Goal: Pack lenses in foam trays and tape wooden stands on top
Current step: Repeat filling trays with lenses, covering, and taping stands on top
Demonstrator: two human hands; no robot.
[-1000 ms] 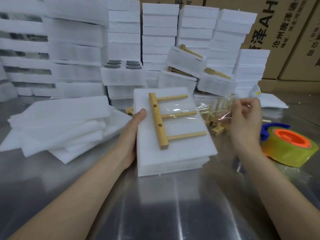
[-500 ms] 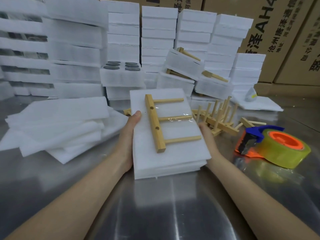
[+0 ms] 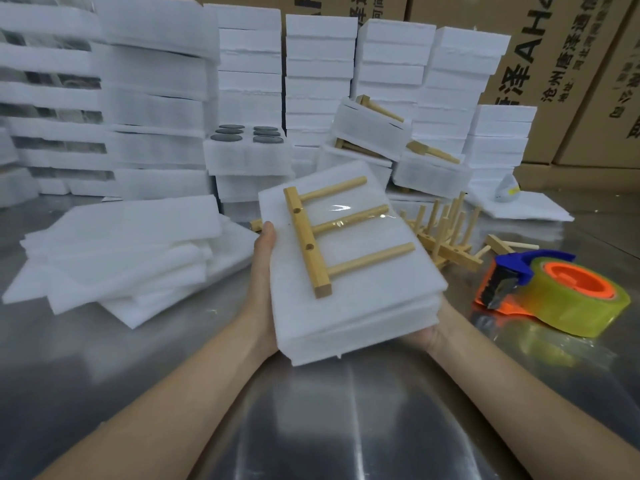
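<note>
A white foam tray pack [image 3: 363, 299] is lifted off the steel table and tilted. A wooden stand [image 3: 322, 233] with three pegs lies on its top, held down by clear tape across the middle peg. My left hand [image 3: 265, 271] grips the pack's left edge, thumb on top. My right hand [image 3: 433, 329] holds the pack from under its right near corner; its fingers are hidden beneath the foam. An open foam tray with dark round lenses [image 3: 242, 135] sits on a stack behind.
A yellow tape roll in an orange and blue dispenser [image 3: 554, 292] lies at the right. Loose wooden stands [image 3: 446, 233] lie behind the pack. Foam sheets [image 3: 121, 258] are piled at the left. Stacks of foam trays [image 3: 318, 81] and cardboard boxes [image 3: 561, 64] fill the back.
My right hand let go of the tape strip and came to the pack's right side. Both hands then lifted the pack off the table and tilted it.
</note>
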